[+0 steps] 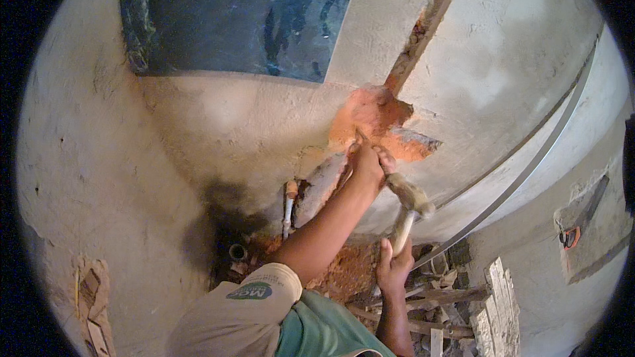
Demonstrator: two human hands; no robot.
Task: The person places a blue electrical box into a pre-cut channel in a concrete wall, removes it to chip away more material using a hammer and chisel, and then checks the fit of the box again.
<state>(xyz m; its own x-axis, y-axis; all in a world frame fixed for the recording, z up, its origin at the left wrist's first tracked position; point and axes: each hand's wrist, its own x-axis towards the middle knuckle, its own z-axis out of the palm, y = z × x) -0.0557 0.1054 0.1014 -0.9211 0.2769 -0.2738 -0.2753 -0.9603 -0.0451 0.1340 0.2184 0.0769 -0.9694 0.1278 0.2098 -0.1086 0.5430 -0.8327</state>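
Note:
My left hand (365, 158) is closed around a chisel (359, 135), whose tip shows above the fingers against the broken wall. Exposed red-orange brick (376, 111) surrounds that tip in a rough hollow cut through the grey plaster. Lower and to the right, my right hand (395, 266) grips the pale handle of a hammer (411, 199). The dusty hammer head is close to the lower end of the chisel, just below my left hand; whether they touch I cannot tell. Most of the chisel is hidden by my left fingers.
A narrow groove (423, 26) climbs from the hollow. A dark blue panel (238, 20) covers the upper-left wall. Below stand a capped pipe (289, 208) and an open pipe end (238, 252). Rubble and wood pieces (496, 311) lie lower right, near a long metal strip (522, 175).

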